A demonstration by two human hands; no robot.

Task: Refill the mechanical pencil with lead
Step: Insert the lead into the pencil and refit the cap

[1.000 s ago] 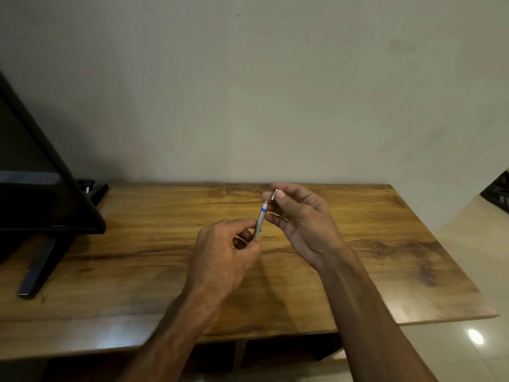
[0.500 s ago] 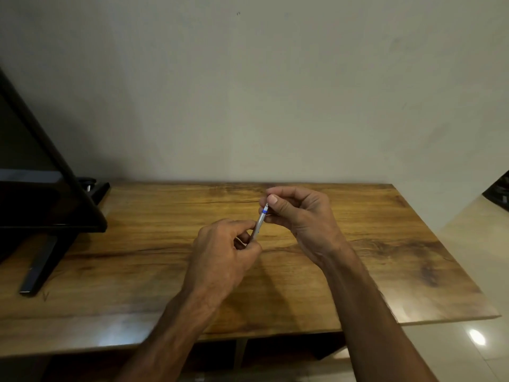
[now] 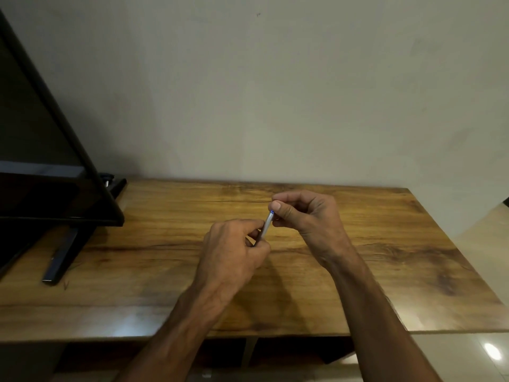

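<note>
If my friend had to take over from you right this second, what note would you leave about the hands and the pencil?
Left hand: grips the lower barrel of the mechanical pencil, held tilted above the wooden table.
Right hand: thumb and fingers pinch the pencil's top end, by the blue ring.
Done: cannot tell; no lead or lead case shows, and fingers hide the top.
To do: check that lead is inside and the top is closed, then click to test.
</note>
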